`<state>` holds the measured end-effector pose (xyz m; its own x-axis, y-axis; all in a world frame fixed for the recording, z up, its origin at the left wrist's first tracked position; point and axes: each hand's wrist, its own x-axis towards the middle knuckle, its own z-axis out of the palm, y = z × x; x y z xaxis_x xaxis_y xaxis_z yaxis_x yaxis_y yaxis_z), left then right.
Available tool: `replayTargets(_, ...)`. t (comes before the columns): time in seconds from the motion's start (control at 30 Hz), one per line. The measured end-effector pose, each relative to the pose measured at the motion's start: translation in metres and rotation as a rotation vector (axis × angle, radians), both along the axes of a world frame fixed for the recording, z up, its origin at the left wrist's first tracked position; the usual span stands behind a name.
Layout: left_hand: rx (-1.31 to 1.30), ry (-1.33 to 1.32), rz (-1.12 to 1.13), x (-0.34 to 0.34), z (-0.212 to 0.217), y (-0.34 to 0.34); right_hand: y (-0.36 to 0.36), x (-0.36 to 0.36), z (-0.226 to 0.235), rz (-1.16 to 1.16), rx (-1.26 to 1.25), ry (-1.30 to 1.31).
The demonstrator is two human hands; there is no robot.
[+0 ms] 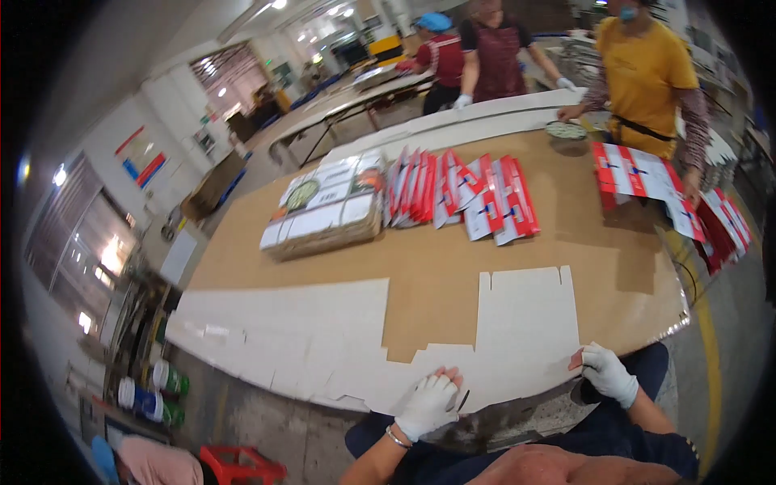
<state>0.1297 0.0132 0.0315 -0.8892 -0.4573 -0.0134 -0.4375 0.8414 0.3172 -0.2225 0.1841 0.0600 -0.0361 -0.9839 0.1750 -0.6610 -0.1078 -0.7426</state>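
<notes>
A large flat white cardboard sheet [529,323] with cut notches and slots lies along the near side of the table. On its near edge rests my left hand [428,406], in a white glove with bare fingertips; the fingers lie flat and pointing away. Beside that hand shows a thin dark strip [464,400]; whether it is a tool or a slit I cannot tell. My right hand [608,373], gloved the same way, is at the sheet's right edge with its fingers curled together on the border.
A strapped stack of printed cartons [327,206] and several red-and-white folded cartons [493,198] stand on the brown table [436,267]. Across it, a person in yellow [647,73] holds more red-and-white cartons [647,179]. A red stool [242,465] and buckets [149,398] stand at left.
</notes>
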Motion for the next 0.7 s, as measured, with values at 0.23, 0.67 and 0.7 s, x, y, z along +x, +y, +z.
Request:
replayTargets(0.23,-0.205,0.059,-0.138,-0.033,-0.012,-0.017,0.03,-0.048,-0.012,-0.133,-0.094,-0.047)
replayTargets(0.67,-0.238,0.286,-0.101,-0.1,-0.041,0.004,0.062,-0.028,-0.031,-0.416,-0.058,0.325)
replayTargets(0.7,-0.109,0.325,-0.202,-0.106,-0.047,0.008,0.057,-0.026,-0.027,-0.493,-0.059,0.252)
